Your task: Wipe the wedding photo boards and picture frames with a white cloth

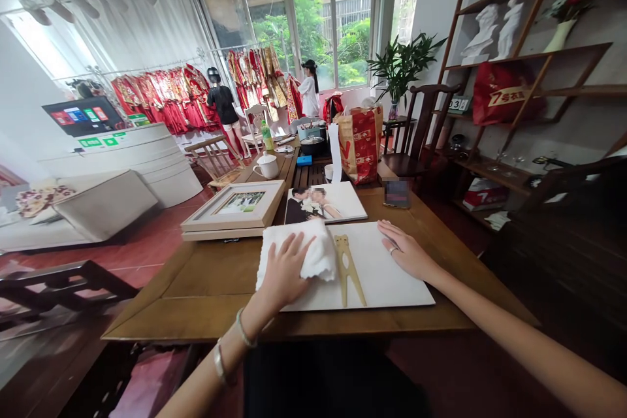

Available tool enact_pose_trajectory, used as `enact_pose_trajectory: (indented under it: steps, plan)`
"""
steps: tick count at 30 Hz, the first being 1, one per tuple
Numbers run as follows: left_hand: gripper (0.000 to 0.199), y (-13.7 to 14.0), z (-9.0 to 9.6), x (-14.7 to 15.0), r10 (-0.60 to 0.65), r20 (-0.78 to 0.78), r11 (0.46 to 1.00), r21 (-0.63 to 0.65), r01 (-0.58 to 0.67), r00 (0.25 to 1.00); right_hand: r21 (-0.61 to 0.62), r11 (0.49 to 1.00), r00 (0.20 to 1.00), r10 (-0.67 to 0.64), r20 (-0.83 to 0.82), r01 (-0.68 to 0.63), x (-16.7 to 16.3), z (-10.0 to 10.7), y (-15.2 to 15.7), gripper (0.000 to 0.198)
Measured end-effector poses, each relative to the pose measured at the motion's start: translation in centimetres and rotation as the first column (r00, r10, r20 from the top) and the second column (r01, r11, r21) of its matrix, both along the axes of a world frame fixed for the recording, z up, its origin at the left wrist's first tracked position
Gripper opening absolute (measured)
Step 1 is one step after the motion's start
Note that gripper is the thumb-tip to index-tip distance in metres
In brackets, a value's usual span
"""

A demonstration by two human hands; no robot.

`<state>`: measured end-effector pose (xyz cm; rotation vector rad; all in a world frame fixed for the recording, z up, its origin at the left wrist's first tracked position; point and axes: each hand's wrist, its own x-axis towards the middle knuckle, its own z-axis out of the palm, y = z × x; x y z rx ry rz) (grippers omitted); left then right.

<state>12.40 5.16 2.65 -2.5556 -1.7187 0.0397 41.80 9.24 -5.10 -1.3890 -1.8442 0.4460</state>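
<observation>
My left hand (pixel 288 269) lies on a folded white cloth (pixel 313 248) with its fingers spread over it. Under the cloth's lower part is the left side of a flat white board (pixel 392 281). On the board's right side rests my right hand (pixel 406 251), palm down and fingers stretched out, with a ring on one finger. Between my hands lies a pale yellow two-legged piece (pixel 347 268) with a small animal-head shape at its top; I cannot tell its kind. Just beyond the board is a wedding photo panel (pixel 343 201).
A pale picture frame (pixel 200 225) lies on the wooden table (pixel 196 281), left of the panel. Farther back stand a white teapot (pixel 267 166), a black pot (pixel 312 145) and a red-and-tan paper bag (pixel 360 144). A phone (pixel 396 192) lies right. Two people stand by clothes racks.
</observation>
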Motion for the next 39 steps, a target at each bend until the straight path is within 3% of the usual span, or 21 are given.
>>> enact_pose_trajectory:
  steps: [3, 6, 11, 16, 18, 24, 27, 30, 35, 39]
  plan:
    - [0.070, 1.7, -0.1, 0.4, 0.023, 0.016, 1.000, 0.021, -0.023, 1.000, -0.015, 1.000, 0.999, -0.005, 0.032, 0.005, 0.0, 0.1, -0.1, 0.043]
    - [0.074, 1.3, -0.1, 0.2, 0.020, 0.020, 1.000, 0.017, -0.021, 1.000, -0.012, 1.000, 0.999, -0.002, 0.052, 0.003, 0.0, 0.2, -0.3, 0.043]
    - [0.084, -3.0, 0.3, -1.0, 0.018, 0.004, 1.000, -0.023, -0.018, 1.000, -0.005, 1.000, 0.998, -0.005, 0.066, 0.005, 0.0, 0.3, -0.2, 0.044]
    - [0.092, -6.6, 1.4, -0.5, 0.073, -0.073, 0.984, -0.155, -0.084, 0.995, -0.017, 1.000, 0.998, 0.001, 0.063, 0.000, -0.1, 0.5, -0.2, 0.044]
    - [0.090, -6.1, 1.6, 0.0, 0.069, -0.079, 0.982, -0.169, -0.082, 0.994, -0.023, 1.000, 0.998, 0.005, 0.061, -0.003, 0.0, 0.5, -0.2, 0.045]
    - [0.072, 0.1, 1.2, 0.6, 0.059, -0.024, 0.995, -0.080, -0.061, 0.998, -0.028, 1.000, 0.998, 0.014, 0.060, -0.012, 0.0, 0.4, -0.2, 0.045]
    - [0.070, 1.4, 0.9, 0.7, 0.062, -0.015, 0.996, -0.061, -0.063, 0.998, -0.021, 1.000, 0.999, 0.009, 0.050, -0.008, 0.0, 0.2, -0.1, 0.044]
    - [0.075, -0.1, 0.7, 0.8, 0.075, -0.023, 0.995, -0.056, -0.076, 0.997, -0.005, 1.000, 0.999, 0.002, 0.035, -0.002, 0.1, 0.1, 0.0, 0.044]
    - [0.087, -5.8, 0.5, 0.4, 0.088, -0.046, 0.990, -0.105, -0.092, 0.995, -0.003, 1.000, 0.999, 0.006, 0.039, -0.006, 0.0, -0.1, 0.1, 0.044]
    - [0.078, -7.6, 0.7, 0.2, 0.012, 0.001, 0.986, -0.166, -0.012, 1.000, 0.010, 1.000, 1.000, 0.004, 0.009, -0.004, 0.0, -0.4, 0.2, 0.043]
